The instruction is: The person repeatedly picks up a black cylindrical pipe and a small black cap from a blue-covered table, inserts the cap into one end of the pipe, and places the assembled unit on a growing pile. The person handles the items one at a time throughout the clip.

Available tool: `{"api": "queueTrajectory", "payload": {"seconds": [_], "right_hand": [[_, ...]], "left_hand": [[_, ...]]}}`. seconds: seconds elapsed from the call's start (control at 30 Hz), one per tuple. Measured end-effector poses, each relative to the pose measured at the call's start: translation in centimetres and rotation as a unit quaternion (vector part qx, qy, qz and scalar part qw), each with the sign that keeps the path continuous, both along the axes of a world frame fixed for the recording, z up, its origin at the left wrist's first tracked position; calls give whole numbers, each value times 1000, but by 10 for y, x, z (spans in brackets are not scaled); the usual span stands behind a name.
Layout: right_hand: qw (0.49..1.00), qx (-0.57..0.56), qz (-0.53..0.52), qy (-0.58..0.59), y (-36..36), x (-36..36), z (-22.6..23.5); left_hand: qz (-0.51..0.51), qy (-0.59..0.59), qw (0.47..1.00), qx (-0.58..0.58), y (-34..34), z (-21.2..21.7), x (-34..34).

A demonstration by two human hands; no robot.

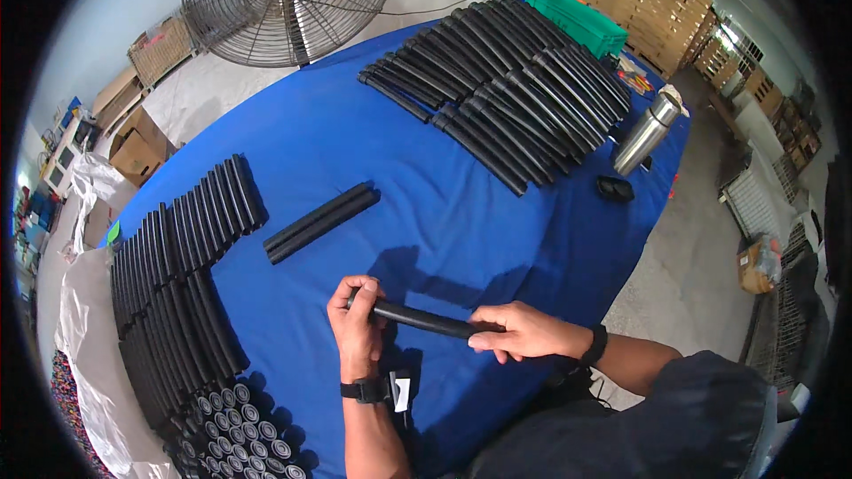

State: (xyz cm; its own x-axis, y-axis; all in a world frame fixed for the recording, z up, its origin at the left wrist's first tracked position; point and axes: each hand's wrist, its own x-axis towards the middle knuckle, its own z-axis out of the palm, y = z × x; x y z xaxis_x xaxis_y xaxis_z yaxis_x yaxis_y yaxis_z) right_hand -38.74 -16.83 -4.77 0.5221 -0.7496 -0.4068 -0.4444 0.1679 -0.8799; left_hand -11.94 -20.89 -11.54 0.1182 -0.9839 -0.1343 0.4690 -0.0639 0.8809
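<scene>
A black tube (422, 318) is held level above the blue cloth, near the front of the table. My left hand (356, 306) is closed around its left end, with the thumb on top. At the other end my right hand (515, 332) grips the tube with thumb and fingers. Both tube ends are partly hidden by my hands. Just beyond, a pair of black tubes (321, 222) lies side by side on the cloth.
Rows of black tubes (182, 239) lie at left, above a cluster of round grey-centred ends (244, 430). More tubes (497, 80) fill the far side. A steel flask (646, 135), black case (614, 188) and green crate (577, 22) are at right. A large fan (288, 0) stands behind.
</scene>
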Motion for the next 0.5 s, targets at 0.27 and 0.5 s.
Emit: {"api": "queueTrajectory", "payload": {"seconds": [0.27, 0.5], "right_hand": [[944, -329, 9, 15, -1, -1, -28], [998, -18, 43, 35, -5, 2, -4]], "left_hand": [[2, 1, 1000, 18, -1, 4, -3], [-5, 9, 1000, 26, 0, 6, -4]]}}
